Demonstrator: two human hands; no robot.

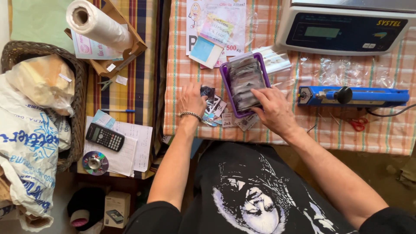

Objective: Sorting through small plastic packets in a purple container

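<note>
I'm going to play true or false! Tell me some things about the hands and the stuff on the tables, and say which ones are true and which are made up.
1. The right hand rests on the packets in the purple tray. True.
2. The left hand holds the red scissors. False: it touches small dark packets beside the tray; the scissors lie untouched, off to the right.
3. A bracelet is on the left wrist. True.
4. The calculator sits on the weighing scale. False: it lies on papers on the other table.
5. The shiny disc lies near the calculator. True.
</note>
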